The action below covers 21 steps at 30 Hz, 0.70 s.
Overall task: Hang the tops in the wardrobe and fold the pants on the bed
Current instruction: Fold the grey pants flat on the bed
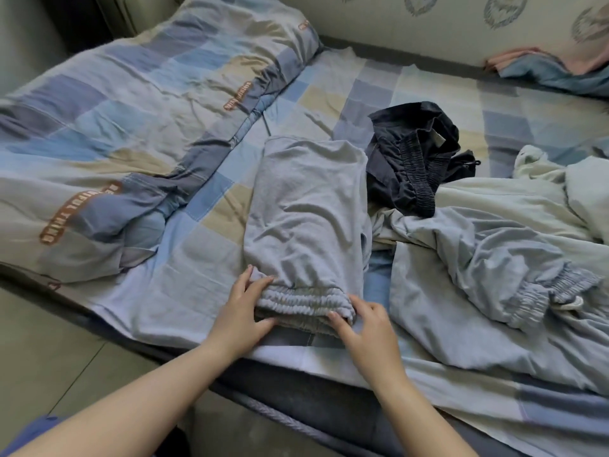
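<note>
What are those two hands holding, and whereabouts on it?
Both hold the grey pants by the elastic waistband at the near end: the left hand pinches its left corner, the right hand grips its right corner.

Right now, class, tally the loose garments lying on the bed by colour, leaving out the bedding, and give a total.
Grey-blue: 2, the grey pants under both hands and the grey-blue garment with elastic cuffs
Dark navy: 1, the dark pants
Pale green-white: 1, the pale garment
Total: 4
</note>
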Available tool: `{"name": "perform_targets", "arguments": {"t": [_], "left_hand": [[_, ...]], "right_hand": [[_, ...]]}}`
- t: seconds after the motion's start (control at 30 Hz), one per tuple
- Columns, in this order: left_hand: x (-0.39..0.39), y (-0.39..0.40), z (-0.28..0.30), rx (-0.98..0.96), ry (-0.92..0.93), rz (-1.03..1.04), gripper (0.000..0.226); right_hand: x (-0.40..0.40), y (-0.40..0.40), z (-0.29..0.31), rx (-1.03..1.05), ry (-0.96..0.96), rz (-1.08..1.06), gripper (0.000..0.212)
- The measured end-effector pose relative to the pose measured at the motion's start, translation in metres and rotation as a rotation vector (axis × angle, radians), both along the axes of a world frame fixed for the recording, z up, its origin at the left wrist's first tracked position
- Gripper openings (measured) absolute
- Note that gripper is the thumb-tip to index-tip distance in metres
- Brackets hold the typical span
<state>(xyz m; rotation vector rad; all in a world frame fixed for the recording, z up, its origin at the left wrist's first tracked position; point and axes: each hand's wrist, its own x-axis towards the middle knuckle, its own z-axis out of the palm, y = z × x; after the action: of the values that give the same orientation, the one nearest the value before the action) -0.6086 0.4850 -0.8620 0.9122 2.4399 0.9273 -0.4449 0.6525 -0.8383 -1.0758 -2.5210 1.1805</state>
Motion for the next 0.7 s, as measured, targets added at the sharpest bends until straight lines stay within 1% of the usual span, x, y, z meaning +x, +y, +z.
{"name": "perform_targets", "arguments": {"t": [0.07, 0.13, 0.2, 0.3, 0.43, 0.5, 0.57, 0.63, 0.7], "left_hand": [[-0.002, 0.004, 0.002, 0.025, -0.007, 0.099, 0.054], [-0.007, 0.008, 0.008, 0.049, 0.003, 0.136, 0.047], [-0.015, 0.007, 0.015, 0.011, 0.010, 0.133, 0.048], [-0.020, -0.006, 0.020, -0.097, 0.023, 0.062, 0.050], [-0.019, -0.032, 0.024, -0.280, 0.091, -0.089, 0.049], [-0.016, -0.048, 0.032, -0.394, 0.158, -0.205, 0.044], [-0.008, -0.064, 0.043, -0.505, 0.225, -0.342, 0.038], [0.004, -0.080, 0.050, -0.616, 0.296, -0.485, 0.034], [0.016, -0.096, 0.052, -0.659, 0.335, -0.600, 0.037]], "right_hand": [[0.000, 0.000, -0.005, -0.113, -0.057, 0.013, 0.054], [-0.005, 0.001, -0.007, -0.173, -0.020, 0.039, 0.055], [-0.011, 0.003, -0.006, -0.180, 0.007, 0.052, 0.053], [-0.011, 0.000, -0.003, -0.139, -0.078, 0.115, 0.052], [-0.003, -0.011, 0.005, -0.036, -0.240, 0.250, 0.045], [0.004, -0.020, 0.013, 0.009, -0.336, 0.333, 0.037], [0.016, -0.030, 0.022, -0.006, -0.402, 0.414, 0.030], [0.032, -0.043, 0.028, -0.065, -0.466, 0.505, 0.035], [0.048, -0.056, 0.032, -0.096, -0.501, 0.587, 0.044]]}}
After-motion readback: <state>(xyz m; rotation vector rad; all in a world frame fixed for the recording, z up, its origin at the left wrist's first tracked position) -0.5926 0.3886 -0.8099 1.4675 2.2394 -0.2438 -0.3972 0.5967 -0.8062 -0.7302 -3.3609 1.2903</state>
